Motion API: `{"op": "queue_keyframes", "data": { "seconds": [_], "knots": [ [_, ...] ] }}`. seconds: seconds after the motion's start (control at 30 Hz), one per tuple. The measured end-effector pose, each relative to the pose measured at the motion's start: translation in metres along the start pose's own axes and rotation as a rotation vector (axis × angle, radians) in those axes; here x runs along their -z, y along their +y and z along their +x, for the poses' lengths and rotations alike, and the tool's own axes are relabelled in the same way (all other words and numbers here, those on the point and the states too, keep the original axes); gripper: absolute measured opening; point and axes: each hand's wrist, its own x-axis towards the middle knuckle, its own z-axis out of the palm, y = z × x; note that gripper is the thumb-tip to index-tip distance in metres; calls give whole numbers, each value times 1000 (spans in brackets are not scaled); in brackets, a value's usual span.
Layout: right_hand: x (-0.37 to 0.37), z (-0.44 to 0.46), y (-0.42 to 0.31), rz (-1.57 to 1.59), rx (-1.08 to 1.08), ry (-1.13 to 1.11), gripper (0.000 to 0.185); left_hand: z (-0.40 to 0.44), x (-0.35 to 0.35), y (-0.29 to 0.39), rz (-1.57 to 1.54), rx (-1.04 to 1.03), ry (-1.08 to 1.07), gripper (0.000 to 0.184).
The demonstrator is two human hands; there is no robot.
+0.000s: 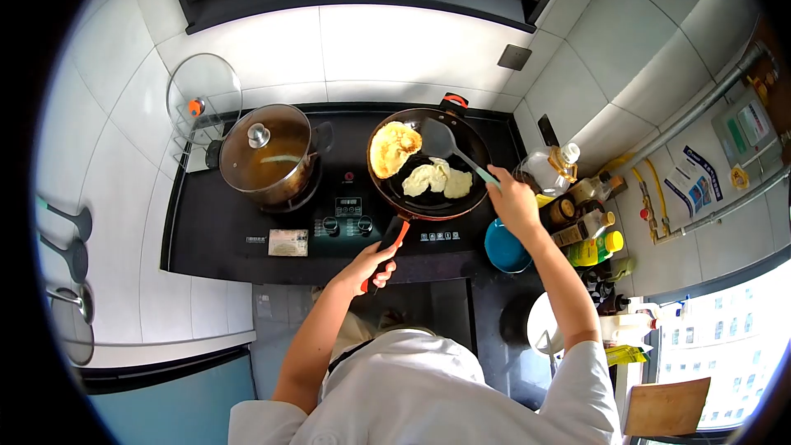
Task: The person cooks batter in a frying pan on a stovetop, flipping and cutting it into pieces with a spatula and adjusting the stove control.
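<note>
My left hand (367, 269) is closed round the black and orange handle of a frying pan (422, 207) on the right side of the stove. In my right hand (512, 198) is a spatula (439, 138) with a grey blade and pale green handle. Its blade rests in the upper part of the pan, close to a browned piece of fried egg (395, 149). Lower in the pan lie paler, yellowish-white pieces of egg (437, 180), apart from the blade.
A lidded pot (265, 156) stands on the left of the black cooktop (206, 235). Beside the pan's right lower edge is a blue bowl (506, 247). Bottles (595, 249) line the right wall. A glass lid (203, 91) leans at the left, near hanging utensils (74, 259).
</note>
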Motion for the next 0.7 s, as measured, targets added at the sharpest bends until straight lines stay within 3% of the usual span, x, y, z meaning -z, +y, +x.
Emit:
{"op": "queue_keyframes", "data": {
  "seconds": [0.2,0.23,0.5,0.7],
  "knots": [
    [-38,9,-5,-289,278,131,42,-1,1,-1,-38,-6,-29,31],
    [-40,11,-8,-284,290,119,49,-1,1,-1,-40,-8,-30,31],
    [-53,22,6,-384,328,-29,52,1,3,-1,-42,-10,-36,30],
    [-34,10,20,-407,337,52,54,-1,0,1,-22,-1,-11,31]
  ]
}}
